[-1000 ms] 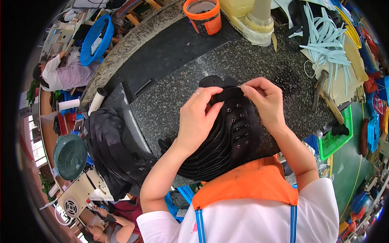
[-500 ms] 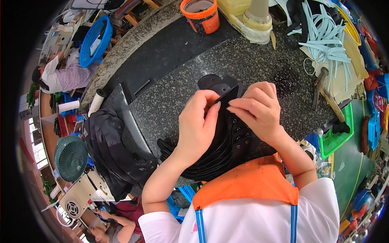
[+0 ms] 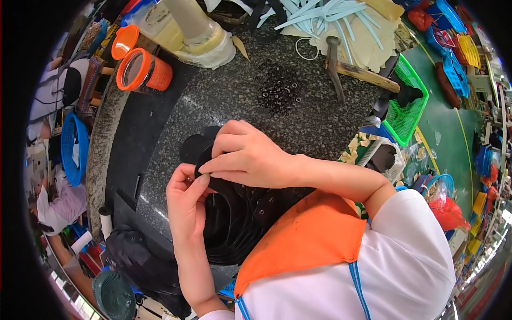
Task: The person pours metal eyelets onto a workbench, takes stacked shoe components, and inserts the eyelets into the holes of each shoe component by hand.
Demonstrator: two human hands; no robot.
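My left hand (image 3: 188, 201) pinches the edge of a black fabric piece (image 3: 204, 156) between thumb and fingers. Over the same edge, my right hand (image 3: 249, 156) reaches in from the right, its fingertips closed on the piece and touching my left thumb. Whether a small part sits between the fingertips is hidden. Beneath both hands lies a stack of black fabric pieces (image 3: 229, 221), layered and curved, with several metal eyelets along the right side. Beyond the hands, a scattered heap of small dark eyelets (image 3: 278, 92) lies on the speckled stone tabletop (image 3: 234, 98).
A hammer (image 3: 368, 76) rests at the table's right, beside pale blue strips (image 3: 320, 20). At the far left stands an orange tub (image 3: 160, 76) near a pale post (image 3: 188, 21). More black pieces (image 3: 138, 261) hang at left; a green basket (image 3: 412, 116) is at right.
The whole view has swung, so the tub and hammer appear further left. My right hand now lies across the piece, its forearm more level. Both hands still pinch the black fabric.
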